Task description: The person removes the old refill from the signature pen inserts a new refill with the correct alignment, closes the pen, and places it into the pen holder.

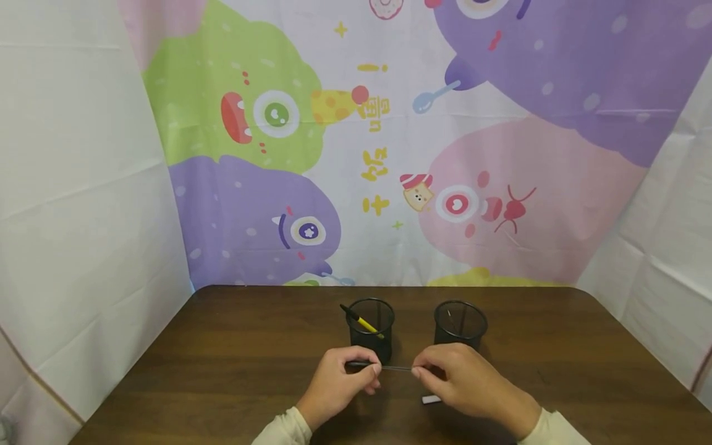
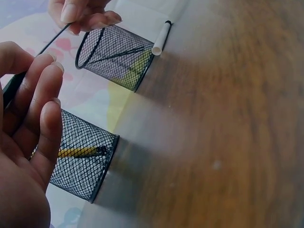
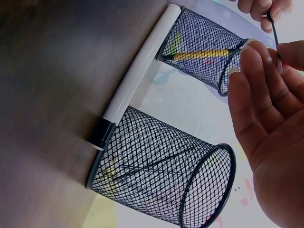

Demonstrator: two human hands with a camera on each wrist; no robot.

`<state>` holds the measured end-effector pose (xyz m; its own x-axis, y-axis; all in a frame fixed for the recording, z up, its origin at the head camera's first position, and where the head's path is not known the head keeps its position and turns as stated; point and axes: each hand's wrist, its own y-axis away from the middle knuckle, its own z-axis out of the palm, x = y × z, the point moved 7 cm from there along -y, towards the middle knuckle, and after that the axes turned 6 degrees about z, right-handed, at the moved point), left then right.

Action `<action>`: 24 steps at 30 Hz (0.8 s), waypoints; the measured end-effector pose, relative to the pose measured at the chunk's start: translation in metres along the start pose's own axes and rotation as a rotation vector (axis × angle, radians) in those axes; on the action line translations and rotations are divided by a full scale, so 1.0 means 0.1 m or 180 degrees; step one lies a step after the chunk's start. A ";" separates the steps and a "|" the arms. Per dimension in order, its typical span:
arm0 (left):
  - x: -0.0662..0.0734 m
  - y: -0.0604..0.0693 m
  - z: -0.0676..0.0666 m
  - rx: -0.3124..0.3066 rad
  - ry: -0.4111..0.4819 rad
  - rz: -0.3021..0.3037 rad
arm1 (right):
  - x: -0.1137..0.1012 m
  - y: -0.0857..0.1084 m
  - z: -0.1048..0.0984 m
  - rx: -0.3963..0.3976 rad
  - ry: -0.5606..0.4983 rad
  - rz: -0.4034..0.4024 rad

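Observation:
My left hand [image 1: 340, 382] grips the thicker black end of a thin rod [image 1: 397, 368], fingers curled round it. The rod's thin far end is pinched between thumb and fingertips of my right hand [image 1: 467, 378]. Stretched level between both hands, the rod stands above the table; its exact kind cannot be told. Just behind the left hand stands a black mesh pen cup [image 1: 367, 343], with a yellow pen [image 1: 364, 322] with black ends leaning in it. Behind the right hand is a second mesh cup [image 3: 161, 161], with thin dark sticks inside.
A white tube with a black end [image 3: 142, 66], like a marker, lies on the brown table [image 1: 267, 346] under the right hand. White cloth [image 1: 83, 185] hangs at the sides, and a printed cartoon curtain [image 1: 384, 247] hangs at the table's back edge.

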<state>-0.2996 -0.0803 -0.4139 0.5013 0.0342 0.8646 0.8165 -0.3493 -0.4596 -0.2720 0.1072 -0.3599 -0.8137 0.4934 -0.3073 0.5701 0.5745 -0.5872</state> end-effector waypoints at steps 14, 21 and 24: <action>0.00 0.01 -0.03 0.0015 0.0179 -0.0053 | 0.02 0.01 0.00 0.0010 0.0016 0.0045; -0.01 0.00 -0.06 0.0048 0.0224 -0.0083 | 0.04 0.01 -0.01 0.0064 0.0069 0.0024; -0.03 0.00 -0.07 0.0078 0.0245 -0.0106 | 0.04 0.02 0.00 0.0063 0.0059 0.0031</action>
<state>-0.3025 -0.0869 -0.4149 0.4511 -0.0270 0.8921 0.8397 -0.3260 -0.4344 -0.2745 0.1104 -0.3620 -0.8058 0.5109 -0.2993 0.5755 0.5566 -0.5992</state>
